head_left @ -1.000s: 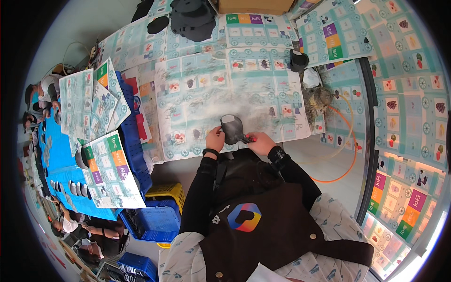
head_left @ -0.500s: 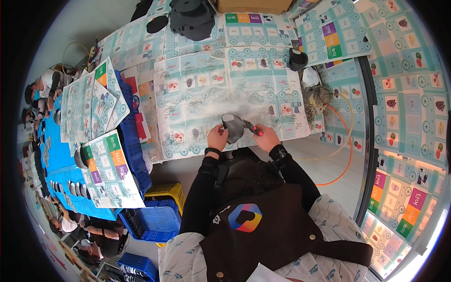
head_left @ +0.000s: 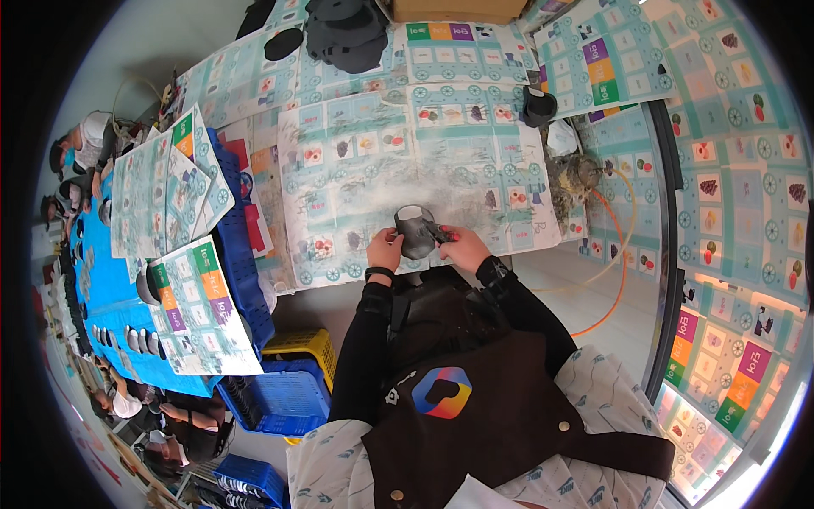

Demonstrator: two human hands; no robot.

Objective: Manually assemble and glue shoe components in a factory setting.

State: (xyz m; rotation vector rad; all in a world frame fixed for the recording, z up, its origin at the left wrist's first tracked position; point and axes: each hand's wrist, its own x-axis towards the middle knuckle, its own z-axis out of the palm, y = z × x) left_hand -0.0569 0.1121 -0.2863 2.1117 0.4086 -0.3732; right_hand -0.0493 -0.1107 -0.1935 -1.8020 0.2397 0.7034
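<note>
A dark grey, cup-shaped moulded piece with a pale oval end is in front of me, over the near part of the covered table. My left hand grips its left side, with fingers and thumb closed on the edge. In my right hand is a small hand tool with red and black handles, probably cutters. Its dark jaws meet the right edge of the piece. The fingers partly cover the tool, so its exact kind is hard to make out.
Printed sheets dusted with dark scraps cover the table. Dark grey pieces are piled at the back, and another dark piece stands at the right edge. An orange hose hangs at right. Blue crates and co-workers are at left.
My right hand has moved left, bringing the tool against the piece's right edge. The piece and my left hand have shifted slightly left, and the piece has turned a little.
</note>
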